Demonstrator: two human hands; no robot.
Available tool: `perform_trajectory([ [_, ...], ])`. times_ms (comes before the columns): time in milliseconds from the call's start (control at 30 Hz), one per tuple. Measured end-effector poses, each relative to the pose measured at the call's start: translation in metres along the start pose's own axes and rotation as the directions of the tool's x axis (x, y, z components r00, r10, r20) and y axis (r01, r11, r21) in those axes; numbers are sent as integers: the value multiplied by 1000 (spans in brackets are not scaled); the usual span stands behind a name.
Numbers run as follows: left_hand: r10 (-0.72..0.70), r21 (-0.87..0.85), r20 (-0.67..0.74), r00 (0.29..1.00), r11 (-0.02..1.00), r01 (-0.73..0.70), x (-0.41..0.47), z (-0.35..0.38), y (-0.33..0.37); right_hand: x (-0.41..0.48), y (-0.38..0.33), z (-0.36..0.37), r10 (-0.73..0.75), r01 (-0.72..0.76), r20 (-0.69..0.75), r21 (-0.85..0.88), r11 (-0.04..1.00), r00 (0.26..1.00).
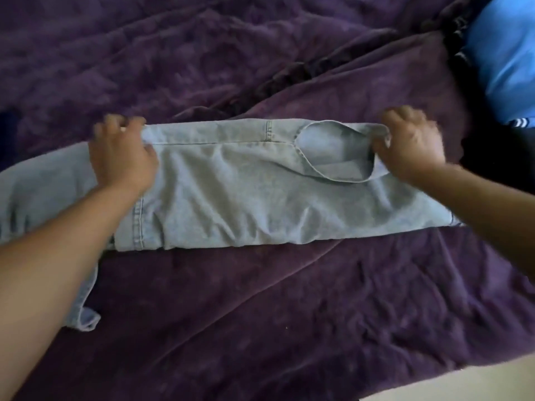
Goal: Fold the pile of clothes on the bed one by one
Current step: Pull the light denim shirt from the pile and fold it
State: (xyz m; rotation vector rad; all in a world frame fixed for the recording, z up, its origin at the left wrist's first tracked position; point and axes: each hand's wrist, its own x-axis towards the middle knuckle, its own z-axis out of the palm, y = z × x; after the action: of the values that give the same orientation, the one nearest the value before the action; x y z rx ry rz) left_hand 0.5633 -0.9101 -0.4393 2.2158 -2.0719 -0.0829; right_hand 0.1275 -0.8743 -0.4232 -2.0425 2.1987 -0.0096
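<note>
Pale blue jeans point(231, 192) lie flat across middle of purple blanket point(289, 314) on bed, one end running off left. Lots of bare blanket in front of jeans and behind them. Bed edge at bottom right, pale floor point(477, 383) past it. Blue cloth point(503, 62) in far right corner, well apart. Left hand point(121, 157) curled tight on far edge of jeans. Right hand point(411, 146) pinches rim of round opening. Arms reach out, wide apart.
</note>
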Motion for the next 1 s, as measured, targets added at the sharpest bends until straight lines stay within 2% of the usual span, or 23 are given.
perform_trajectory([
  [67, 212, 2, 156, 965, 977, -215, -33, 27, 19, -38, -14, 26, -324, 324, 18, -13, 946, 946],
  [100, 234, 26, 289, 928, 967, -252, -46, 41, 23, -55, -13, 40, -461, 464, 67, -40, 885, 885],
  [133, 191, 73, 412, 891, 968, -241, -56, 54, 22, -62, -6, 50, -520, 533, 140, -77, 842, 842],
  [167, 120, 121, 495, 860, 971, -205, -61, 67, 17, -57, 9, 56, -503, 531, 206, -113, 840, 839],
  [233, 27, 154, 557, 830, 979, -135, -59, 84, 4, -27, 47, 56, -336, 377, 220, -180, 909, 916],
  [267, 5, 159, 574, 819, 980, -118, -54, 87, 2, -11, 62, 52, -291, 324, 201, -156, 933, 935],
  [333, -20, 177, 610, 792, 978, -112, -44, 89, 5, 14, 79, 44, -287, 294, 155, -21, 956, 945],
  [400, -40, 177, 600, 799, 981, -84, -40, 82, 17, 22, 77, 36, -187, 183, 11, 166, 969, 982],
  [467, 14, 126, 493, 870, 988, -87, -42, 71, 32, 17, 71, 32, 4, 40, -155, 284, 958, 988],
  [533, 175, 16, 337, 925, 981, -191, -54, 63, 58, -1, 65, 32, 145, -68, -221, 325, 943, 964],
  [567, 269, -50, 267, 925, 963, -266, -64, 62, 76, -13, 63, 37, 206, -113, -221, 371, 922, 953],
  [600, 361, -103, 237, 902, 932, -346, -76, 64, 94, -24, 62, 43, 283, -164, -203, 461, 872, 937],
  [667, 458, -156, 341, 821, 889, -431, -98, 74, 126, -36, 64, 50, 496, -282, -120, 699, 657, 860],
  [700, 434, -167, 429, 792, 900, -403, -106, 83, 134, -37, 69, 50, 592, -328, -94, 758, 564, 801],
  [767, 349, -134, 542, 764, 934, -332, -112, 99, 138, -34, 87, 45, 710, -396, -112, 765, 508, 695],
  [800, 333, -116, 553, 764, 939, -325, -113, 105, 137, -32, 96, 40, 729, -424, -100, 756, 498, 677],
  [833, 331, -108, 554, 764, 939, -328, -114, 107, 135, -33, 102, 35, 725, -467, -29, 746, 474, 688],
  [900, 329, -112, 573, 750, 939, -326, -117, 105, 133, -46, 106, 31, 658, -622, 246, 656, 428, 712],
  [967, 307, -114, 604, 736, 946, -302, -118, 100, 134, -66, 105, 25, 547, -752, 517, 475, 456, 658],
  [1000, 302, -115, 607, 735, 949, -295, -118, 97, 134, -73, 105, 20, 498, -783, 606, 448, 432, 621],
])
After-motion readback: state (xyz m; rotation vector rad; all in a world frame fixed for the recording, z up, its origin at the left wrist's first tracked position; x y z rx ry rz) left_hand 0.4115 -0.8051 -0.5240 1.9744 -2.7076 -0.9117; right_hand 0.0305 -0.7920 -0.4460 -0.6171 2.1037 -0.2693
